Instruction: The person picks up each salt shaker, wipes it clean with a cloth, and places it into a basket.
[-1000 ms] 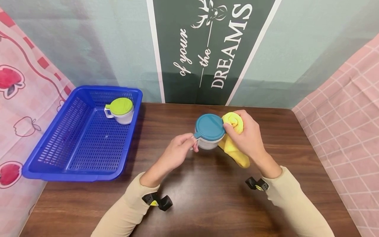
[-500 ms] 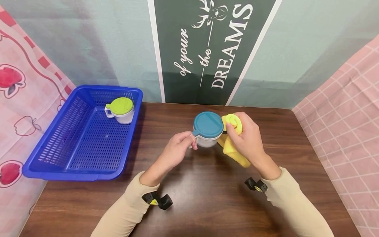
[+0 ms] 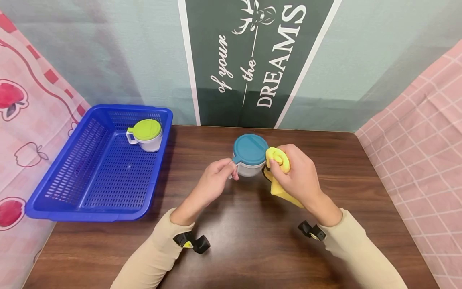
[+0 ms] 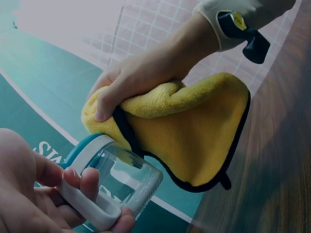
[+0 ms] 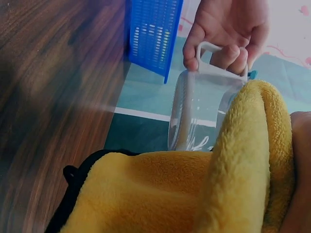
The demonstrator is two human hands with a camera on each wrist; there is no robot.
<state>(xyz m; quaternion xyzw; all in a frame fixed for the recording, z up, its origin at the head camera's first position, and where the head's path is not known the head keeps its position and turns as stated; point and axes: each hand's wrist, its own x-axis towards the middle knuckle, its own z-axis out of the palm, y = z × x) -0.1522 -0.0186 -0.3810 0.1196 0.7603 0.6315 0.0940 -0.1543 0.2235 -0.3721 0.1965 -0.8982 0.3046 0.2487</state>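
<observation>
Since my left hand [image 3: 213,180] only has the clear blue-lidded jar [image 3: 250,155] by its handle [image 4: 87,207], up over the table [image 3: 238,245], I reckon pushing too hard with the yellow cloth [image 4: 189,141] bunched in my right hand [image 3: 298,174] could twist it loose and drop it.

Brown table [image 3: 238,249], pink gridded curtain [image 3: 426,160]

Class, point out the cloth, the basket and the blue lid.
Cloth [image 4: 189,141], left wrist view: its hanging part.
Basket [image 3: 115,174], head view: its slotted floor.
Blue lid [image 3: 250,149], head view: middle of its top.
</observation>
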